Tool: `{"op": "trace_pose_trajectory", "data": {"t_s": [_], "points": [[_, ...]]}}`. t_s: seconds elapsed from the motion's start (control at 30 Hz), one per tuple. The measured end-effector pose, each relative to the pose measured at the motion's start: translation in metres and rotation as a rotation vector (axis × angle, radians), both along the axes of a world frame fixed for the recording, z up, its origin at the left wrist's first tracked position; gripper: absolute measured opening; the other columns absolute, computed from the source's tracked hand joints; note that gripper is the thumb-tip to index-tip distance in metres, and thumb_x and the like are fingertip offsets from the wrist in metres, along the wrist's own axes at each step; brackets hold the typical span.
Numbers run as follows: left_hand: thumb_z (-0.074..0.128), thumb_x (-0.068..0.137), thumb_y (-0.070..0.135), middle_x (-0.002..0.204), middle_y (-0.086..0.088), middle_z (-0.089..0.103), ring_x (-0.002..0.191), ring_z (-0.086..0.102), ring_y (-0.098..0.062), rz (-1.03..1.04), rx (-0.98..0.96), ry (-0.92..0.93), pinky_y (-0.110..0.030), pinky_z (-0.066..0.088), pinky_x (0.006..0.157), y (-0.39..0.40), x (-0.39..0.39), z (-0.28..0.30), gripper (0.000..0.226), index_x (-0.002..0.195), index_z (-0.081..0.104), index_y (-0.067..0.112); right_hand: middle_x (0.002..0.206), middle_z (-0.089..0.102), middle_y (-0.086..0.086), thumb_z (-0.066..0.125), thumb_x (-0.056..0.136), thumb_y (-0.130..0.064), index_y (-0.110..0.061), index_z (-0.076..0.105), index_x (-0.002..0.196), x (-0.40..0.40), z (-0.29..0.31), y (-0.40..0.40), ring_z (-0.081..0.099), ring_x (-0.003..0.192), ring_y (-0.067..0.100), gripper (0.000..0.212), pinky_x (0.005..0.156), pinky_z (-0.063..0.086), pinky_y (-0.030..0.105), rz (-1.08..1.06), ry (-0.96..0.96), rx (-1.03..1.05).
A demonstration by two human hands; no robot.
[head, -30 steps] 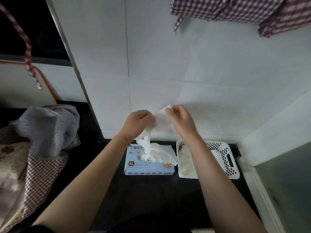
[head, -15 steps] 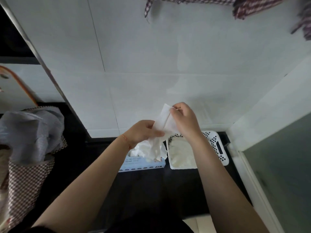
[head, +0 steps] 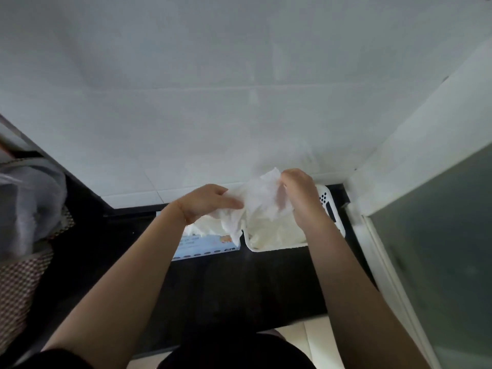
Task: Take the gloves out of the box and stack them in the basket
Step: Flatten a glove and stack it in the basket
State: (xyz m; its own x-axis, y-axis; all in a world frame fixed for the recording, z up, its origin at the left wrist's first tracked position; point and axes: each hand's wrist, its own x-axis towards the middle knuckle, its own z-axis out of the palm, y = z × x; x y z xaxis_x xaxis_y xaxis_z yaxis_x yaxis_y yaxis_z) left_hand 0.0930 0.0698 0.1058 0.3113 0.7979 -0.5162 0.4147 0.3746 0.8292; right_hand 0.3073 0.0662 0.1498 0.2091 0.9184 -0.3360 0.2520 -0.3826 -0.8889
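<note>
A thin white glove (head: 259, 201) is stretched between both hands, above the gap between box and basket. My left hand (head: 206, 202) grips its lower left part over the light blue glove box (head: 205, 245), where more white gloves bulge from the opening. My right hand (head: 298, 194) pinches the glove's upper edge above the white perforated basket (head: 332, 209), which holds a pile of white gloves (head: 274, 233). My right forearm hides much of the basket.
Box and basket sit side by side on a dark counter (head: 239, 283) against a white tiled wall (head: 239, 102). A grey bag and checked cloth (head: 29, 209) lie at the left. A frosted glass panel (head: 439, 249) stands at the right.
Both hands have moved right with the glove, from above the box to partly over the basket. The glove is now spread wider between them. The camera has tilted down and right.
</note>
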Motion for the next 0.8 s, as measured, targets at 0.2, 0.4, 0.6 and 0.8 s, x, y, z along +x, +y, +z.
{"op": "trace_pose_trajectory", "data": {"t_s": [0.2,0.4,0.6,0.8], "points": [[0.075,0.084,0.025,0.079,-0.003,0.064,0.073,0.059,-0.015,-0.028,-0.001,0.157,-0.024,0.048,0.066,0.025,0.047,-0.034,0.022,0.092,0.070,0.005,0.072,0.041,0.002,0.041,0.087,-0.004,-0.011,0.043,0.077,0.038,-0.057,0.008,0.035,0.062,0.014,0.012,0.054,0.030,0.024,-0.008,-0.087,-0.143],[0.071,0.084,0.028,0.081,-0.002,0.058,0.082,0.054,-0.021,-0.190,0.205,0.495,-0.026,0.039,0.068,0.053,0.111,-0.080,0.019,0.087,0.068,0.009,0.086,0.058,0.001,0.045,0.088,-0.008,-0.013,0.053,0.098,0.084,-0.116,0.012,0.055,0.075,0.017,0.013,0.059,0.040,0.027,0.010,-0.241,-0.178],[0.058,0.091,0.046,0.121,0.011,0.063,0.110,0.060,-0.017,-0.187,0.347,0.762,-0.032,0.047,0.088,0.059,0.150,-0.097,0.034,0.123,0.059,0.034,0.088,0.055,-0.005,0.040,0.098,-0.006,-0.012,0.051,0.113,0.123,-0.143,0.025,0.051,0.071,0.010,0.019,0.055,0.037,0.025,0.110,-0.491,-0.113],[0.067,0.085,0.019,0.123,-0.007,0.058,0.113,0.057,-0.030,-0.255,0.782,0.854,-0.041,0.047,0.090,0.035,0.171,-0.117,0.042,0.125,0.058,0.015,0.111,0.060,0.005,0.037,0.099,-0.004,-0.012,0.043,0.131,0.138,-0.158,0.026,0.062,0.082,0.021,0.033,0.069,0.056,0.040,0.300,-0.743,-0.056]]}}
